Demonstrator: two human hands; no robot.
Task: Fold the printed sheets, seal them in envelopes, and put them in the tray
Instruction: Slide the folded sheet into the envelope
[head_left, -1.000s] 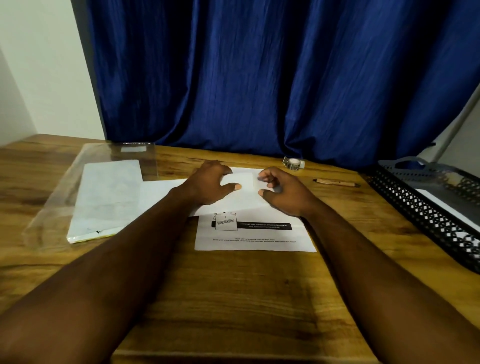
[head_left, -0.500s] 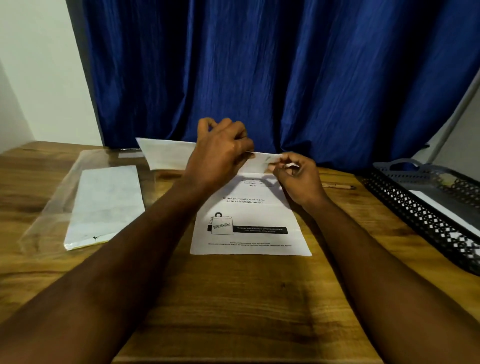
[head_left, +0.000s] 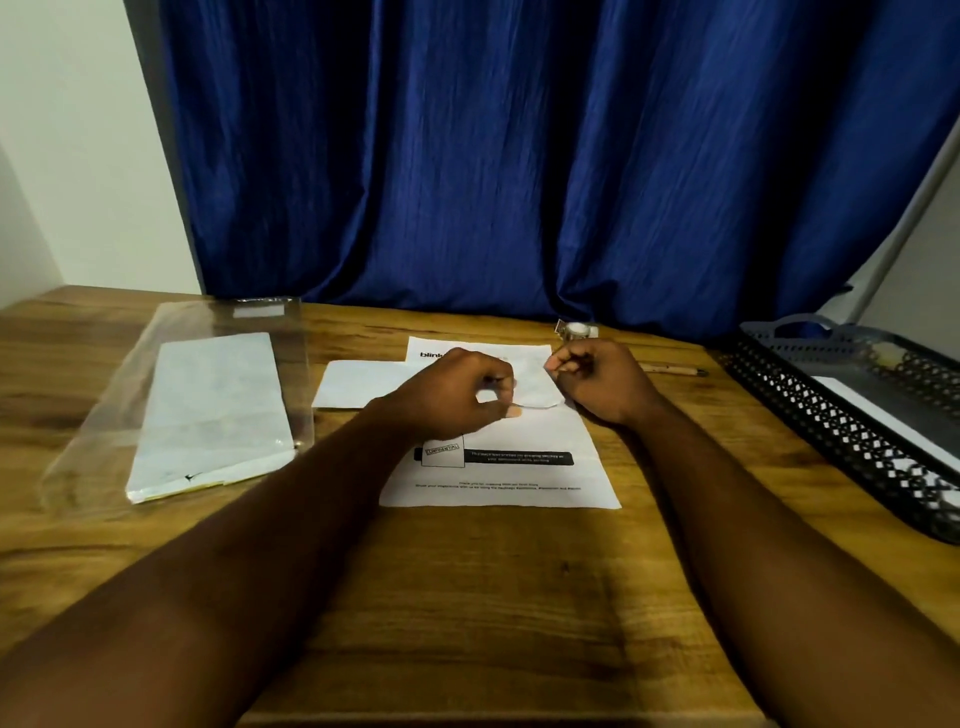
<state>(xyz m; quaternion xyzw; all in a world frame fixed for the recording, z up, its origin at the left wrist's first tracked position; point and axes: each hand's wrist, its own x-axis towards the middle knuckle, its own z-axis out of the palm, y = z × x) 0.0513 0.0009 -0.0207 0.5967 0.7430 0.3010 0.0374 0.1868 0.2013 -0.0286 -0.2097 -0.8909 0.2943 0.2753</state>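
A white envelope (head_left: 358, 383) lies across the upper half of the printed sheet (head_left: 498, 480) in the middle of the wooden table. My left hand (head_left: 457, 397) is curled over the envelope's middle, with the thumb at its near edge, and grips it. At the envelope's right end, my right hand (head_left: 597, 382) pinches the paper with curled fingers. The black mesh tray (head_left: 810, 415) stands at the right edge of the table with a white sheet inside it.
A clear plastic bag (head_left: 104, 415) holding a stack of white envelopes (head_left: 208, 410) lies on the left. A small tape roll (head_left: 576, 328) and a pen (head_left: 670, 370) sit behind my right hand. A blue curtain hangs behind the table.
Half a second ago both hands held the envelope up in the air. Now they have brought it down onto the printed sheet, still holding it.
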